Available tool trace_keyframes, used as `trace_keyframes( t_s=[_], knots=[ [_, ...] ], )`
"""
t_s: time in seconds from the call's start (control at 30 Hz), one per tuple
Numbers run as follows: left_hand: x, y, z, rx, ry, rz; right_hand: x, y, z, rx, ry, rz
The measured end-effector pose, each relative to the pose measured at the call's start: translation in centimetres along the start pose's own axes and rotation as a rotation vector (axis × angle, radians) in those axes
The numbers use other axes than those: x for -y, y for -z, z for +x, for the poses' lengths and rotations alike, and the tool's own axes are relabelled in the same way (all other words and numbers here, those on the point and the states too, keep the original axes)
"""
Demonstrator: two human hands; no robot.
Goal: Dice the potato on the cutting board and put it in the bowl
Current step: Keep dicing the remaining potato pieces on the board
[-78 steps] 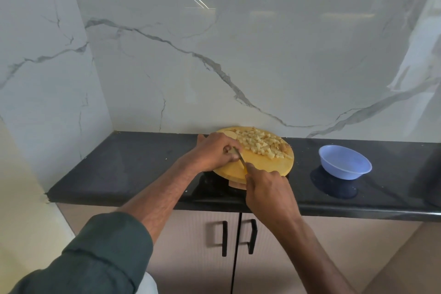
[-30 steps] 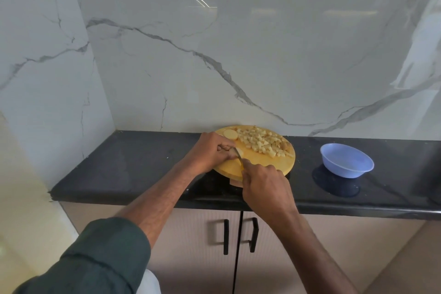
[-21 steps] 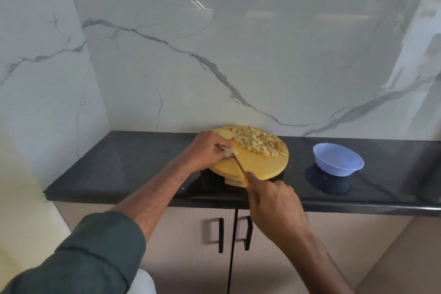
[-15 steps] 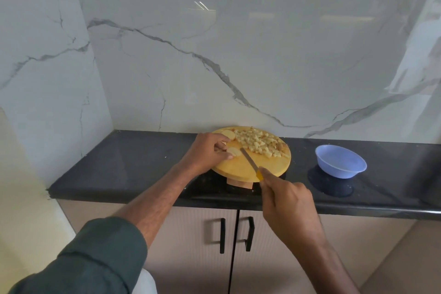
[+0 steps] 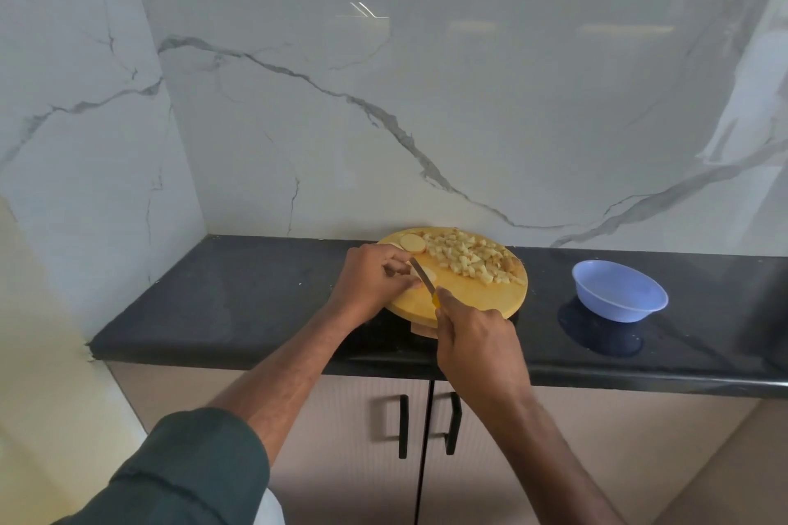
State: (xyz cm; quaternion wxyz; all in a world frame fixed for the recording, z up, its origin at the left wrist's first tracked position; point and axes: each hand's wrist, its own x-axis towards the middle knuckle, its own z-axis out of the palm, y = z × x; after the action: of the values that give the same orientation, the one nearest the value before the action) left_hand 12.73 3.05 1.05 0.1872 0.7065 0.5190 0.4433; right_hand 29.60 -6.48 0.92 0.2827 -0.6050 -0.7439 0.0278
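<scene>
1. Left hand [image 5: 375, 279] curls its fingers onto a potato slice [image 5: 427, 276] on the cutting board [image 5: 473, 296].
2. Right hand [image 5: 479, 347] grips the knife [image 5: 424, 278], blade on that slice.
3. Diced potato [image 5: 469, 258] lies piled on the board's far side; the bowl [image 5: 619, 296] sits well apart on the surface [image 5: 256, 290].

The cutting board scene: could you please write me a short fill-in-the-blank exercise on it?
1. The right hand grips a ___ with a yellow handle.
2. The diced potato lies on the cutting board, while the blue bowl holds ___.
3. The bowl stands to the ___ of the board.
4. The left hand holds a potato ___ at the blade.

Missing words: knife; nothing; right; slice
</scene>
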Motion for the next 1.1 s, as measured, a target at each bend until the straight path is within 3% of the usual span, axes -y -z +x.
trace_keyframes(
  t_s=[0.7,0.97,1.1],
  knots=[
    [0.1,0.0,0.6,0.042,-0.091,0.045,-0.1,-0.5,0.9,0.067,0.033,-0.054],
    [0.2,0.1,0.8,0.09,-0.118,0.102,-0.9,2.6,-2.7,0.074,0.067,0.008],
    [0.2,0.2,0.4,0.065,-0.077,0.035,-1.5,5.0,-2.8,-0.008,0.062,0.047]
  ],
)
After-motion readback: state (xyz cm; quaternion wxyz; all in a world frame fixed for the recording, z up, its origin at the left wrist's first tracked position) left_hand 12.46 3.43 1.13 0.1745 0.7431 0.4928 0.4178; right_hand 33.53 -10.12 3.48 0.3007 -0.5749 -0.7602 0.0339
